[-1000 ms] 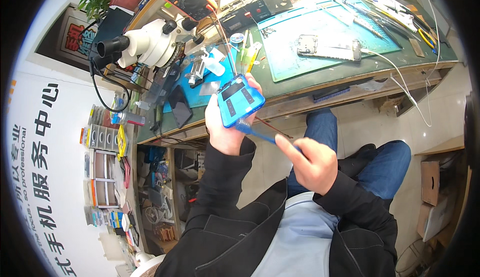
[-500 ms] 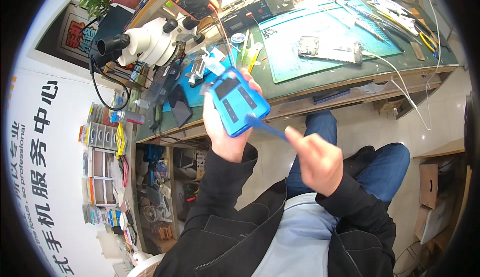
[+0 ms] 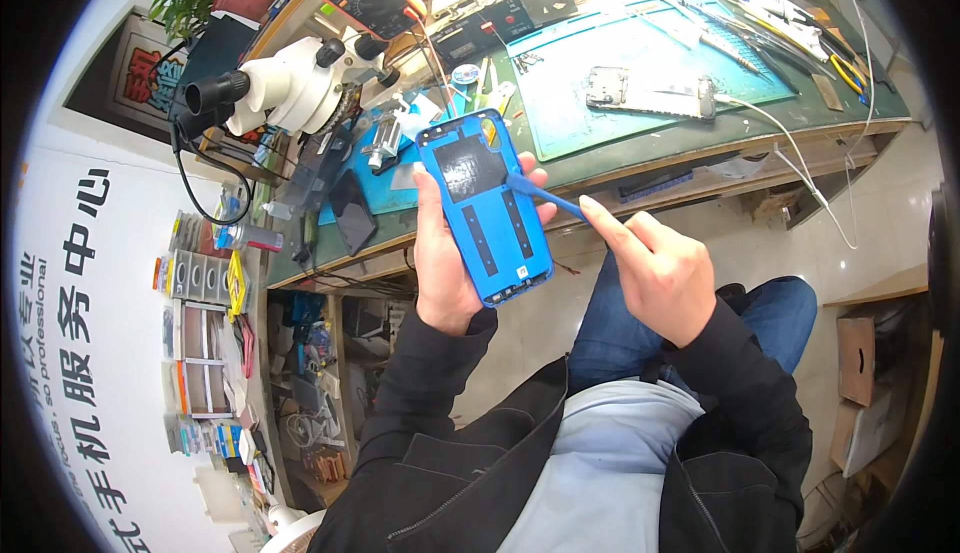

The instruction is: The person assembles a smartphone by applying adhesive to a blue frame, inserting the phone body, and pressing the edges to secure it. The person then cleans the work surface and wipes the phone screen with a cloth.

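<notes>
Near the table's front edge, my left grip is cradling a blue phone shell, apparently to present its inside upward. My right grip is pinching a blue brush at its rim.

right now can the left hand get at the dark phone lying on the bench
Probably not without freeing itself: the left hand holds the blue phone cover, though nothing seems to block the way to the dark phone.

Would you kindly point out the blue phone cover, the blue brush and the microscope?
Blue phone cover [image 3: 491, 233], head view: bare blue middle.
Blue brush [image 3: 551, 197], head view: along the handle.
Microscope [image 3: 294, 84], head view: white body.
</notes>
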`<state>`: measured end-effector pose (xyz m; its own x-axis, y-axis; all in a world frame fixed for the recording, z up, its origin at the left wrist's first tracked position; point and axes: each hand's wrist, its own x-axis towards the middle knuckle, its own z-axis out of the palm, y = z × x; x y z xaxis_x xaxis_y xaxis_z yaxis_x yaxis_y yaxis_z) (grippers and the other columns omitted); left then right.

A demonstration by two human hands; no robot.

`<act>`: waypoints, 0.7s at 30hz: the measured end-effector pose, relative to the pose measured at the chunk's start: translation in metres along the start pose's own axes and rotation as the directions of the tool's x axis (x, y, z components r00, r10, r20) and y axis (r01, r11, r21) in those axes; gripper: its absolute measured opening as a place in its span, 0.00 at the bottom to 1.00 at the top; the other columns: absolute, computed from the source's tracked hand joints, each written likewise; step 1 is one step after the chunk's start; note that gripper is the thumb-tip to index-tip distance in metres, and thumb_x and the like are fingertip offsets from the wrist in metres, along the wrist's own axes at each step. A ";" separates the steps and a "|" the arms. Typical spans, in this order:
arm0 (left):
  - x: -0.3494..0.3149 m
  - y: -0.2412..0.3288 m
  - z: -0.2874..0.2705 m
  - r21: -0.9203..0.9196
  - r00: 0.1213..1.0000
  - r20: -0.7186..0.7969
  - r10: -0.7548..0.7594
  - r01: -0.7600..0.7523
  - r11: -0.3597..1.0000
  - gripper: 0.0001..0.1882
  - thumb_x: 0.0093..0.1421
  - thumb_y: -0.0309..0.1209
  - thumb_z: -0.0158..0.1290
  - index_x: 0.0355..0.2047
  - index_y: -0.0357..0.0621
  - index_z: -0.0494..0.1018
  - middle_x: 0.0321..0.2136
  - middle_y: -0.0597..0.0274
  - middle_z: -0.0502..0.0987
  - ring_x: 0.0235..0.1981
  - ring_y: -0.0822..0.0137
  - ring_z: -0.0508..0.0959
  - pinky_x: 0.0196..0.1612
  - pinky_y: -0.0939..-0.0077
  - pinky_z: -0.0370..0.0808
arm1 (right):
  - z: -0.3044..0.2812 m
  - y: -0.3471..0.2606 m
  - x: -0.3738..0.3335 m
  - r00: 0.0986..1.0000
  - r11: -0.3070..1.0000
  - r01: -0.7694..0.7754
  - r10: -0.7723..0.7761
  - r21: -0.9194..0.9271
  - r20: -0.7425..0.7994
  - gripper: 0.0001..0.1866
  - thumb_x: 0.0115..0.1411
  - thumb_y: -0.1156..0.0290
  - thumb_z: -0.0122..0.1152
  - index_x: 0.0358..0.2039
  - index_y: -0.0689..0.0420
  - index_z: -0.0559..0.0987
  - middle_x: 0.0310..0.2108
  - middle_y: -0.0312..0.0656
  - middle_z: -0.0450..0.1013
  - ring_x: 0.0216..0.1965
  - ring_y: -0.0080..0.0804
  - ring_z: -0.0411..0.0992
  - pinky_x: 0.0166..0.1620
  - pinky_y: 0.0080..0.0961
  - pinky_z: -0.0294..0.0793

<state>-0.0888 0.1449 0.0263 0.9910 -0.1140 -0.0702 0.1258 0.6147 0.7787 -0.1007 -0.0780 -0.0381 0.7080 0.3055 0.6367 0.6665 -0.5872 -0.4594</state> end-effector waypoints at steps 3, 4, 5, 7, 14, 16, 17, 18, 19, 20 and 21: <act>0.000 -0.005 -0.004 -0.020 0.999 0.031 0.009 -0.009 1.000 0.43 0.71 0.66 0.30 0.71 0.43 0.58 0.61 0.43 0.71 0.59 0.48 0.76 0.57 0.46 0.78 | 0.016 -0.013 -0.007 0.999 0.976 0.049 -0.053 0.214 0.013 0.37 0.51 0.82 0.61 0.64 0.48 0.76 0.24 0.38 0.66 0.21 0.34 0.72 0.26 0.31 0.74; 0.002 -0.005 -0.008 0.003 1.000 0.019 0.025 -0.025 1.000 0.43 0.71 0.66 0.30 0.71 0.44 0.58 0.61 0.44 0.71 0.59 0.49 0.76 0.58 0.45 0.78 | 0.016 -0.017 -0.012 0.990 0.956 0.095 -0.120 0.277 0.075 0.37 0.51 0.82 0.60 0.64 0.48 0.75 0.23 0.39 0.66 0.21 0.36 0.73 0.27 0.32 0.76; 0.001 -0.002 -0.006 -0.086 1.000 -0.001 0.000 0.000 0.996 0.43 0.71 0.66 0.30 0.71 0.44 0.58 0.62 0.44 0.71 0.59 0.49 0.76 0.58 0.45 0.78 | 0.016 -0.014 -0.015 0.983 0.936 0.100 -0.145 0.337 0.111 0.36 0.52 0.82 0.60 0.64 0.49 0.75 0.23 0.40 0.67 0.21 0.37 0.73 0.27 0.32 0.76; -0.002 -0.006 -0.009 -0.034 0.999 0.034 -0.011 0.012 0.999 0.43 0.71 0.67 0.30 0.70 0.44 0.58 0.62 0.44 0.71 0.59 0.49 0.76 0.58 0.45 0.78 | 0.010 0.005 -0.011 0.996 0.967 0.064 -0.079 0.247 0.049 0.34 0.53 0.83 0.60 0.63 0.51 0.76 0.24 0.40 0.68 0.21 0.38 0.73 0.27 0.33 0.76; 0.003 -0.011 -0.013 -0.011 1.000 0.002 0.022 -0.022 1.000 0.44 0.71 0.68 0.27 0.68 0.43 0.61 0.59 0.49 0.74 0.58 0.54 0.76 0.56 0.56 0.81 | 0.007 -0.004 -0.022 0.967 0.924 0.047 -0.138 0.380 0.216 0.35 0.55 0.82 0.59 0.65 0.50 0.73 0.25 0.43 0.69 0.22 0.41 0.74 0.27 0.35 0.76; 0.000 -0.014 -0.013 0.062 1.000 -0.013 0.011 -0.010 0.998 0.44 0.71 0.67 0.26 0.68 0.42 0.62 0.59 0.49 0.74 0.58 0.56 0.77 0.57 0.56 0.79 | 0.007 0.000 -0.017 0.991 0.945 -0.010 -0.034 0.328 0.129 0.33 0.55 0.81 0.59 0.64 0.50 0.74 0.24 0.43 0.68 0.23 0.42 0.74 0.27 0.35 0.75; 0.000 -0.021 -0.011 0.067 0.999 0.012 -0.034 0.033 0.997 0.44 0.72 0.67 0.26 0.68 0.42 0.62 0.59 0.49 0.74 0.58 0.56 0.77 0.57 0.57 0.79 | 0.005 -0.004 -0.010 0.992 0.968 -0.089 0.064 0.236 0.112 0.33 0.55 0.81 0.60 0.63 0.50 0.75 0.24 0.43 0.68 0.23 0.43 0.73 0.27 0.35 0.75; -0.002 -0.027 -0.010 0.132 0.998 0.012 -0.064 0.062 0.989 0.45 0.72 0.67 0.25 0.68 0.40 0.61 0.59 0.48 0.74 0.57 0.56 0.77 0.58 0.58 0.77 | 0.008 -0.006 -0.009 0.993 0.956 -0.077 0.049 0.282 0.105 0.32 0.57 0.83 0.59 0.64 0.52 0.74 0.24 0.44 0.68 0.23 0.43 0.72 0.28 0.36 0.74; -0.004 -0.028 -0.009 0.127 0.997 0.009 -0.074 0.072 0.989 0.45 0.72 0.67 0.25 0.68 0.40 0.62 0.59 0.48 0.74 0.57 0.56 0.77 0.57 0.58 0.78 | 0.011 -0.008 -0.011 0.995 0.942 -0.064 0.034 0.328 0.098 0.31 0.58 0.84 0.58 0.64 0.53 0.74 0.24 0.45 0.68 0.22 0.44 0.71 0.28 0.37 0.73; -0.004 -0.028 -0.009 0.125 0.996 0.009 -0.086 0.084 0.989 0.45 0.72 0.67 0.25 0.67 0.40 0.62 0.59 0.48 0.74 0.57 0.56 0.78 0.57 0.59 0.78 | 0.011 -0.011 -0.014 0.993 0.932 -0.020 -0.025 0.363 0.118 0.32 0.58 0.84 0.58 0.64 0.52 0.75 0.24 0.44 0.68 0.22 0.44 0.71 0.28 0.37 0.73; -0.005 -0.029 -0.010 0.123 0.995 0.008 -0.097 0.096 0.988 0.45 0.72 0.67 0.25 0.67 0.40 0.62 0.59 0.48 0.75 0.56 0.56 0.78 0.57 0.59 0.78 | 0.008 -0.010 -0.015 0.983 0.945 -0.041 -0.020 0.323 0.184 0.32 0.57 0.84 0.59 0.63 0.52 0.75 0.24 0.45 0.68 0.23 0.43 0.72 0.28 0.37 0.73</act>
<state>-0.0969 0.1349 -0.0021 0.9736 -0.1798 -0.1404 0.2135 0.5006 0.8389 -0.1163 -0.0709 -0.0477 0.7253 0.4497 0.5213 0.6765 -0.3252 -0.6608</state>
